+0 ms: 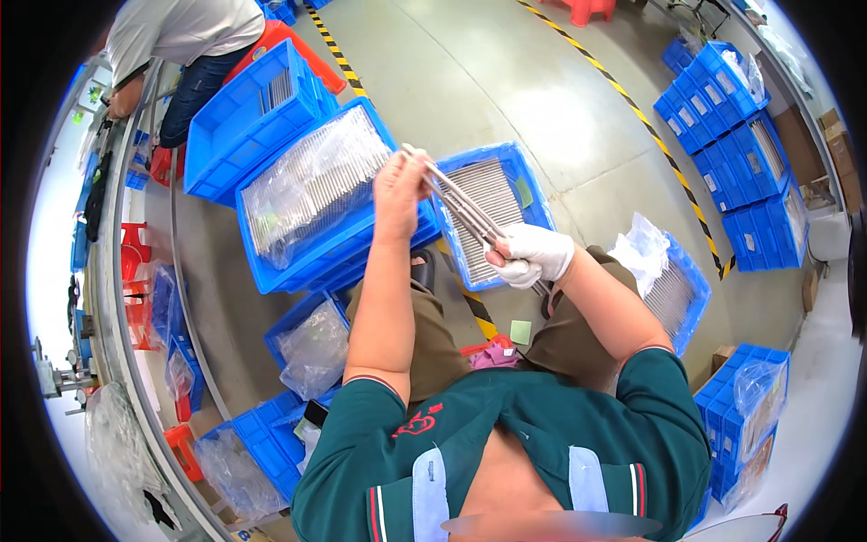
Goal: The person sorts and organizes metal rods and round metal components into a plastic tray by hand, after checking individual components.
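Observation:
A bundle of long thin metal rods (462, 206) slants between my two hands above my knees. My right hand (533, 255), in a white glove, grips the lower end of the bundle. My bare left hand (402, 185) pinches the upper end of the rods near their tips. Below the rods stands a blue crate (533, 191) lined with clear plastic and filled with rows of the same rods. Left of it, a larger blue crate (298, 262) holds more rods under a clear plastic sheet.
Another crate of rods (682, 298) with crumpled plastic sits by my right knee. Stacked blue crates (736, 144) stand at the far right past a yellow-black floor stripe (632, 108). Another person (176, 45) works at the upper left beside a long bench (117, 298).

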A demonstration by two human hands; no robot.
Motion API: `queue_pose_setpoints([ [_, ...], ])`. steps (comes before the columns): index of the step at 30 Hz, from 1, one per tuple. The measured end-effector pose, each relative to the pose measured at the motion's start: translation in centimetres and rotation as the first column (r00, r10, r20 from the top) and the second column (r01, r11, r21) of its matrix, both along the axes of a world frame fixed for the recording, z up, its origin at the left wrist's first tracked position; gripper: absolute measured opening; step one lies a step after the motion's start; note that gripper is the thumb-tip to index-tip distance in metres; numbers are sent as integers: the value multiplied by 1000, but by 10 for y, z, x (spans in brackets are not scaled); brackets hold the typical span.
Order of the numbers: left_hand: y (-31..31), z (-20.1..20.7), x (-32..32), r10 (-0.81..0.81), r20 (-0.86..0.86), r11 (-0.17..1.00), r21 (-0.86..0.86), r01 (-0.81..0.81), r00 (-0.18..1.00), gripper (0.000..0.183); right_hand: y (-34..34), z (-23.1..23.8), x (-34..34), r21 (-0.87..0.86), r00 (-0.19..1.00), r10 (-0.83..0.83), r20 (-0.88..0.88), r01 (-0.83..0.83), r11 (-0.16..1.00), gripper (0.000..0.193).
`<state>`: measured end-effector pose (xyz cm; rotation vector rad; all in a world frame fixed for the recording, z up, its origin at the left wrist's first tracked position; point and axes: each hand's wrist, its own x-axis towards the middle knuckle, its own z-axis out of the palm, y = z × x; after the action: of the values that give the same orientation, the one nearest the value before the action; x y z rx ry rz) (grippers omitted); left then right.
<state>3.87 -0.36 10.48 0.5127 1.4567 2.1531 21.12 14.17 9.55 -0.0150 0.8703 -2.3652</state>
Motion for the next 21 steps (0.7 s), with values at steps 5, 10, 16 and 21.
queue_pose_setpoints([
  [5, -10, 11, -9, 312, -87, 936, 201, -290, 946, 16, 8, -4, 0, 111, 951, -307, -40, 310, 944, 29],
  [10, 9, 11, 17, 425, -748, 784, 24, -620, 509, 13, 9, -22, -15, -144, 901, -421, 104, 433, 890, 43],
  [16, 37, -2, 53, 267, -946, 928, 201, -314, 183, 13, -17, -10, -41, -180, 750, -533, 391, 630, 755, 50],
  [21, 44, 1, 83, 136, -986, 977, 117, -178, 96, 26, 20, -17, -43, -200, 699, -695, 168, 714, 671, 34],
])
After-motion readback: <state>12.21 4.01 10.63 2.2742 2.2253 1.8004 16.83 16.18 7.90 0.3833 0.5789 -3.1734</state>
